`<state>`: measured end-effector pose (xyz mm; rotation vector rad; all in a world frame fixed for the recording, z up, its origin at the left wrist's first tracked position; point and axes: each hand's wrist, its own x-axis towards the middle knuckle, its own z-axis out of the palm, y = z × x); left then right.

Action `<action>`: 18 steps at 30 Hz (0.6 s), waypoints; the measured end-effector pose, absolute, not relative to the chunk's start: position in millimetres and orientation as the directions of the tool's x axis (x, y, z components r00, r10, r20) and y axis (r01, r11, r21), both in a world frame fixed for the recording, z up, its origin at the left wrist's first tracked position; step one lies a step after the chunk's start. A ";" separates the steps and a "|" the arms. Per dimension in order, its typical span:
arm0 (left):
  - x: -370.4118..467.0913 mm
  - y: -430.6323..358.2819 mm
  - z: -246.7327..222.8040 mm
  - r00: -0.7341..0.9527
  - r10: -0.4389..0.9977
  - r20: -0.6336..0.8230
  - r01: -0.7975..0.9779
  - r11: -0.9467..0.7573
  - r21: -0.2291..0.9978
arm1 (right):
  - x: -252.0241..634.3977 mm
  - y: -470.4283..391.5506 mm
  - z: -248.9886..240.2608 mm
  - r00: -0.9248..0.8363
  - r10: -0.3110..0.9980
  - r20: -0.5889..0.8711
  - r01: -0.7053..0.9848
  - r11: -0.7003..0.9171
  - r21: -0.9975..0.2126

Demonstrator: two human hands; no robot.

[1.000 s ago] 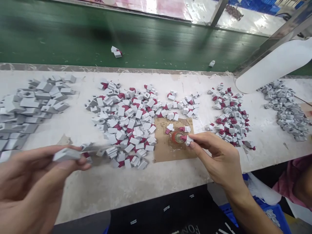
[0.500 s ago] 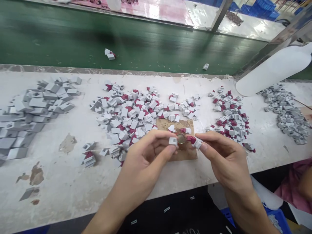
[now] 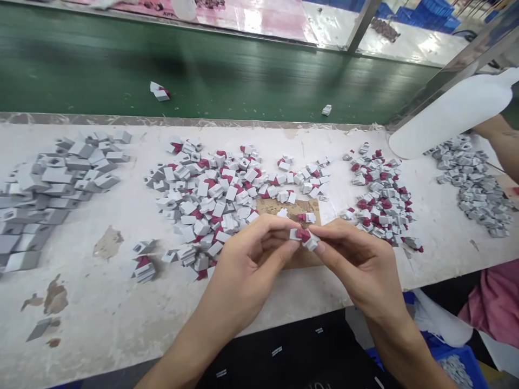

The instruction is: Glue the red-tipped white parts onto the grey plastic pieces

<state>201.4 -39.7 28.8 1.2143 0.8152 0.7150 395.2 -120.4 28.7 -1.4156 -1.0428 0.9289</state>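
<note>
Over a brown board [image 3: 298,262], my left hand [image 3: 249,267] pinches a small light-grey plastic block [image 3: 293,234] between thumb and forefinger. My right hand [image 3: 363,267] grips a grey-and-maroon plastic piece [image 3: 311,241] in the same way. The maroon end of that piece meets the grey block; how deeply it sits inside is hidden. On the board behind my fingers lie another grey-and-maroon piece [image 3: 306,217] and a small pale part [image 3: 283,213].
A large pile of grey-and-maroon pieces [image 3: 214,189] lies left of the board, with grey blocks [image 3: 60,175] farther left. To the right are a mixed pile [image 3: 381,194], a white bottle [image 3: 450,116] and grey parts [image 3: 478,183]. Another person's arm [image 3: 500,143] reaches in. Behind runs a green belt [image 3: 243,81].
My hands have come together, bringing the maroon end against the grey block. Pieces on the green belt have shifted left. Another person's arm has appeared at the right.
</note>
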 end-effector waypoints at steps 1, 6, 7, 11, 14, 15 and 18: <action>200.8 -39.4 28.8 0.536 0.833 -0.138 -0.032 0.184 0.982 | 396.0 -119.7 30.2 0.290 0.957 0.016 0.120 -0.020 -0.993; 194.5 -36.0 30.3 0.590 0.801 -0.104 -0.012 0.138 0.990 | 398.5 -115.0 33.3 0.226 0.972 0.068 0.094 0.048 -0.994; 192.7 -35.1 31.1 0.590 0.801 -0.102 -0.004 0.129 0.992 | 398.4 -114.1 34.1 0.211 0.975 0.067 0.086 0.049 -0.995; 184.1 -27.9 38.3 0.575 0.814 -0.086 0.102 0.032 0.994 | 403.5 -102.3 43.4 0.070 0.998 0.004 0.114 -0.004 -0.993; 176.4 -12.5 48.6 0.559 0.824 -0.095 0.201 -0.024 0.979 | 423.8 -64.9 53.1 -0.063 0.998 -0.016 0.298 0.003 -0.954; 174.2 -4.2 52.5 0.535 0.839 -0.097 0.243 -0.043 0.969 | 434.3 -43.8 55.0 -0.057 0.998 -0.013 0.418 0.012 -0.908; 173.4 32.3 63.1 0.396 0.916 -0.068 0.402 -0.106 0.909 | 470.4 41.1 54.1 0.122 0.990 0.065 0.766 -0.052 -0.641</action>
